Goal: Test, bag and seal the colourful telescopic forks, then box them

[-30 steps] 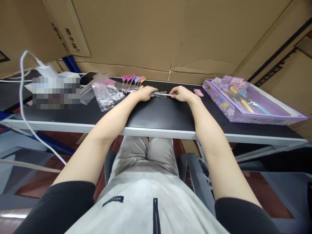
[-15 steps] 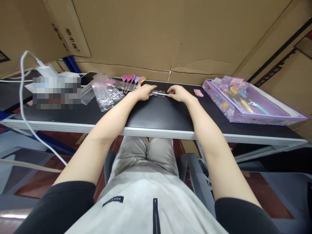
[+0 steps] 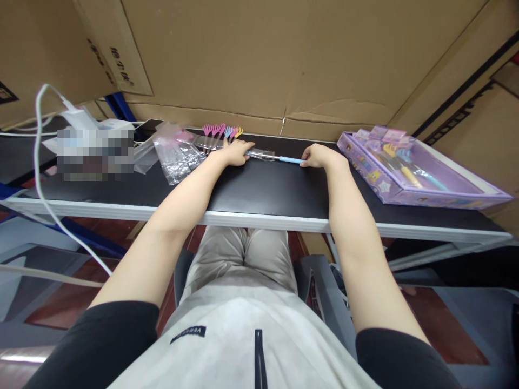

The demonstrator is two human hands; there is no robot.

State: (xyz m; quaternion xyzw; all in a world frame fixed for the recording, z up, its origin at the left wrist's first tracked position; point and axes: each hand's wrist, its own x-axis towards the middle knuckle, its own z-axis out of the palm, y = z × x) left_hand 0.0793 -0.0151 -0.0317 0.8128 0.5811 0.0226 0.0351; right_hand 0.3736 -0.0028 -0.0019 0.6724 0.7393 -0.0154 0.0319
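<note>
A back scratcher with a light blue handle (image 3: 292, 160) lies across the black tabletop, its metal rod partly inside a clear plastic sleeve (image 3: 265, 155). My right hand (image 3: 322, 156) pinches the handle's right end. At the sleeve's left part, my left hand (image 3: 235, 153) presses down with its fingers closed over the plastic and hides what is beneath. Just behind the left hand are several more back scratchers with pink, blue and yellow claw-shaped heads (image 3: 221, 131). Crumpled clear plastic bags (image 3: 178, 159) lie left of that hand.
On the right stands a purple open box (image 3: 405, 194) holding back scratchers with yellow and blue handles, plus small pink packets (image 3: 383, 134). A white charger (image 3: 79, 119) with its cable is at the left. Cardboard (image 3: 263, 65) walls the table's back.
My right hand has moved to the right, and the light blue handle now shows between it and the sleeve. The small pink packet on the table is now hidden. My left hand has barely moved.
</note>
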